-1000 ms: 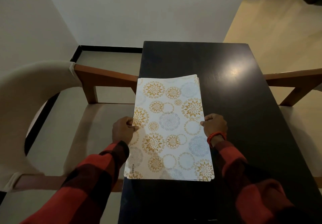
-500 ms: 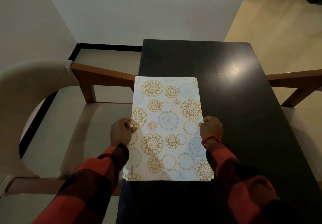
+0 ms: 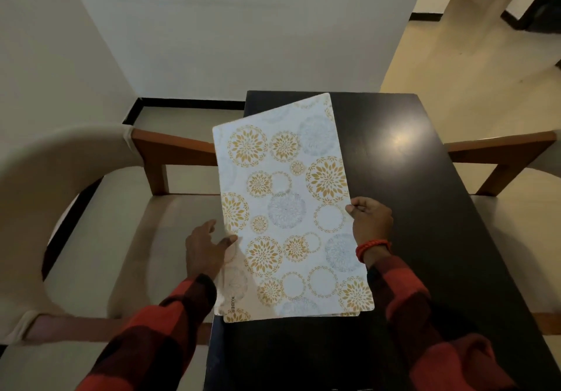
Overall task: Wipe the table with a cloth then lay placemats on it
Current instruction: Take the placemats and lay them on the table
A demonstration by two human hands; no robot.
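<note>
Right hand (image 3: 371,223): closed on the right long edge of the top placemat (image 3: 291,208), thumb on the printed face, fingers underneath and hidden. Red cord bracelet (image 3: 372,246) at the wrist; red and black checked sleeve (image 3: 425,314) behind it.

Left hand (image 3: 206,249): fingers spread and loose, thumb tip touching the left edge of the top placemat, other fingers off to the side over the chair seat. It grips nothing that can be seen.

Top placemat: white sheet printed with gold and grey-blue round floral medallions, the word KUBER near its near-left corner. It is tilted, far end swung to the right and raised toward the camera, near end low over the counter (image 3: 425,208). Its left portion overhangs the counter's left edge.

Lower placemats (image 3: 349,314): thin edges of further sheets show just under the near-right edge of the top one, lying on the counter. Their number cannot be told.

Counter: dark, glossy, narrow, running away from the person to a white wall (image 3: 243,26); a lamp reflection (image 3: 400,138) shines on its far right part.

Left chair (image 3: 91,238): beige cushioned seat and curved back, brown wooden armrest, just beside the counter's left edge.

Right chair (image 3: 501,150): wooden armrest and pale seat, beside the counter's right edge.

Floor (image 3: 455,71): pale tile, beyond and to the right.
</note>
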